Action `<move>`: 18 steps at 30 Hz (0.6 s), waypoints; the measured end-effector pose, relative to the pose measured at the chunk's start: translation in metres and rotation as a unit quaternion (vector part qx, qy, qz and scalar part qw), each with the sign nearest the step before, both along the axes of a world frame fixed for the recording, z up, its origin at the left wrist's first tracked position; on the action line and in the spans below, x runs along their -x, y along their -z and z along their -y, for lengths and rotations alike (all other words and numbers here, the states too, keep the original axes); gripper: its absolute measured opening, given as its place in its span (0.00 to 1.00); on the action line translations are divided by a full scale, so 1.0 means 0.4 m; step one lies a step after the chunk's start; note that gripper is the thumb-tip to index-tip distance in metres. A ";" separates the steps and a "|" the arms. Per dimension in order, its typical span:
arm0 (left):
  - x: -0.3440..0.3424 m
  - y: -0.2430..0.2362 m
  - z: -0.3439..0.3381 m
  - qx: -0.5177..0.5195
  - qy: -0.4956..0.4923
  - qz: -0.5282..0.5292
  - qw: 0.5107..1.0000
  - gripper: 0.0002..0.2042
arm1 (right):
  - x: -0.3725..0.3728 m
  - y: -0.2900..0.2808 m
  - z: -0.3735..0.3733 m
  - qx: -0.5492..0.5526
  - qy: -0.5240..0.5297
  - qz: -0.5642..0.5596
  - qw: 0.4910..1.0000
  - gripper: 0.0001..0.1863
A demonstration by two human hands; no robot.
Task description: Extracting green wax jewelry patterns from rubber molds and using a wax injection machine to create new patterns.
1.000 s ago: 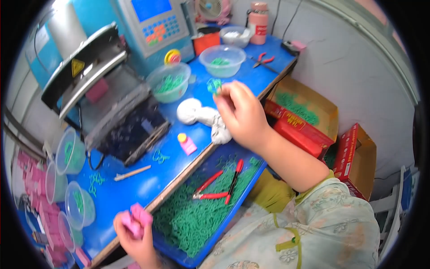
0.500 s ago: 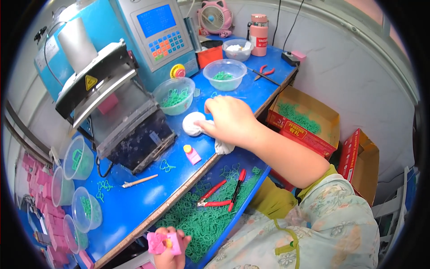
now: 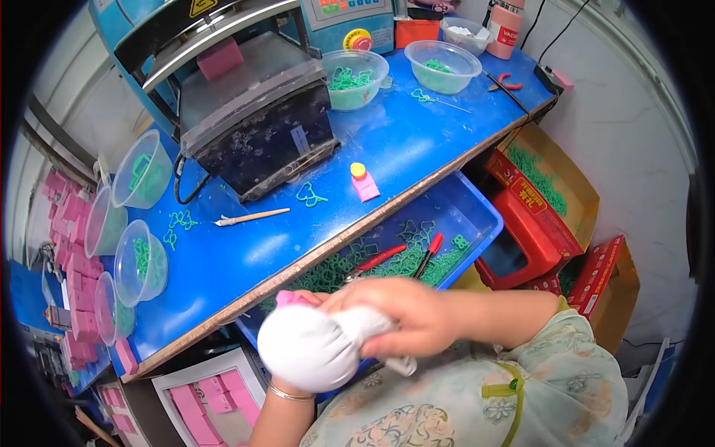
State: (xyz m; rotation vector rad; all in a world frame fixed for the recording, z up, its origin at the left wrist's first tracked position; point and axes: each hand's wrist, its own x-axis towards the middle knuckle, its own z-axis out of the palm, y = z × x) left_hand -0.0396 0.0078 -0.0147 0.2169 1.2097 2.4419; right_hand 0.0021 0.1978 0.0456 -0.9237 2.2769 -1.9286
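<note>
My right hand grips the gathered neck of a white cloth pouch, its round stuffed end pointing left. Behind the pouch, my left hand is mostly hidden; a bit of a pink block shows at its fingers. The pouch lies over or against that block; whether they touch I cannot tell. Beneath both hands is a blue tray of green outline-shaped loops. Red-handled cutters and a red-and-black tool rest on the loops.
On the blue table stand a press machine, clear bowls of green pieces, a brush-like stick and a small pink block with a yellow top. Cardboard boxes and a red stool are at the right.
My right hand has lifted the white pouch off the table and brought it down to the left hand, covering the pink block. The view has shifted lower and to the left.
</note>
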 end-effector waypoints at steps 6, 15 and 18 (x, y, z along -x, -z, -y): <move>0.029 -0.009 0.045 -0.092 0.001 0.091 0.992 0.28 | -0.079 0.054 0.034 0.073 0.065 0.148 0.984 0.15; 0.000 -0.029 0.024 -0.028 0.052 0.065 0.996 0.37 | -0.024 0.064 0.034 -0.279 0.143 -0.141 0.939 0.18; 0.004 -0.021 0.007 0.005 0.055 0.052 0.997 0.37 | 0.001 0.037 -0.028 -0.251 0.240 -0.121 0.930 0.15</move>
